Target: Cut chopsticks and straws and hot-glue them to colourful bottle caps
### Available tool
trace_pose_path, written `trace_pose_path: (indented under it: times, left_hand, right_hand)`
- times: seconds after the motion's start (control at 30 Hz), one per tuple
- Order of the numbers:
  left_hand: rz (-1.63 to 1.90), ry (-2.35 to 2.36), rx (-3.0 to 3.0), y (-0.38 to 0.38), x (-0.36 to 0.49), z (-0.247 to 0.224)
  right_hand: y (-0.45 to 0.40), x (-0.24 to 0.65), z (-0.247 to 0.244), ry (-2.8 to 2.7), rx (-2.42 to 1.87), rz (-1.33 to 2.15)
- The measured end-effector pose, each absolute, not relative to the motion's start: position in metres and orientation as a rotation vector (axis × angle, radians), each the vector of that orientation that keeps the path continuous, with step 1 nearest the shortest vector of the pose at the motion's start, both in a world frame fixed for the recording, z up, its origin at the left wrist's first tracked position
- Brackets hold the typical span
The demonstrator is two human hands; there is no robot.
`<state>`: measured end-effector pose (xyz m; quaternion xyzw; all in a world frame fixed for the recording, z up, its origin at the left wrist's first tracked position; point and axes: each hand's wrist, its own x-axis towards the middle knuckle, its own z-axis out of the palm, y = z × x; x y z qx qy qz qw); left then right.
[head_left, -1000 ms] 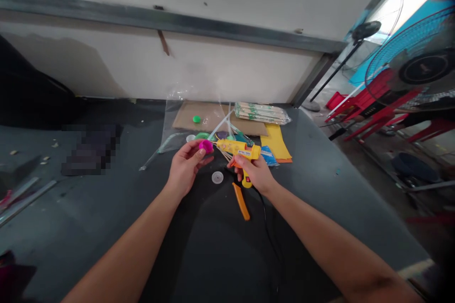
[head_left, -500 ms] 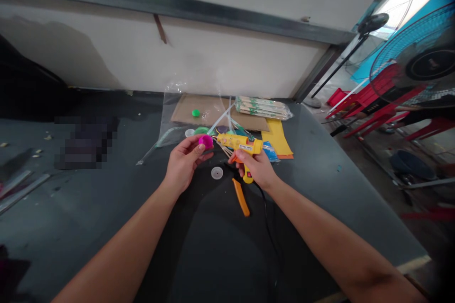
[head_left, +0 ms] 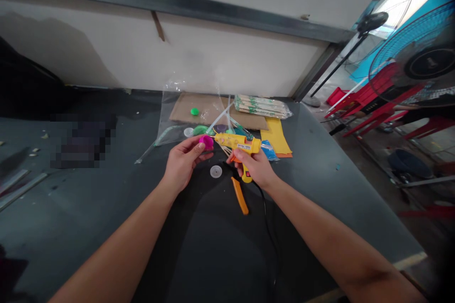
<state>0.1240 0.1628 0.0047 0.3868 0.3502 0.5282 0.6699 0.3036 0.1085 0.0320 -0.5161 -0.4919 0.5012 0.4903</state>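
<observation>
Between the fingertips of my left hand point(head_left: 184, 160) is a small pink cap point(head_left: 206, 142), its hollow side toward me. My right hand point(head_left: 253, 163) is wrapped round a yellow glue gun point(head_left: 231, 140), fingers at its orange trigger. The gun points left, and its nozzle tip is at the rim of the pink cap; whether they touch I cannot tell. Just below the hands a clear round disc point(head_left: 215, 171) lies on the dark table point(head_left: 213, 251). An orange-handled tool point(head_left: 240, 196) rests beneath the gun, its upper end hidden in shadow.
Behind the hands lie a cardboard sheet point(head_left: 183, 106), a green cap point(head_left: 194, 111), a plastic bag point(head_left: 167, 118), packed sticks point(head_left: 263, 106) and yellow sheets point(head_left: 276, 136). A black cable point(head_left: 267, 218) runs from the gun toward me. At the right stands a fan point(head_left: 426, 64) near red chairs.
The whole view has shifted very slightly. Both hands keep their holds, and the pink cap has turned a little, showing more of its inside.
</observation>
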Motion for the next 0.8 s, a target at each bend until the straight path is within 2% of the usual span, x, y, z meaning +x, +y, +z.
trace_pose_path:
  times: [0.8]
  left_hand:
    - [1.172,0.772,0.856,0.1639,0.1241,0.0038]
  right_hand:
    - [0.1082,0.3047,0.0344,-1.221,-1.258,1.232]
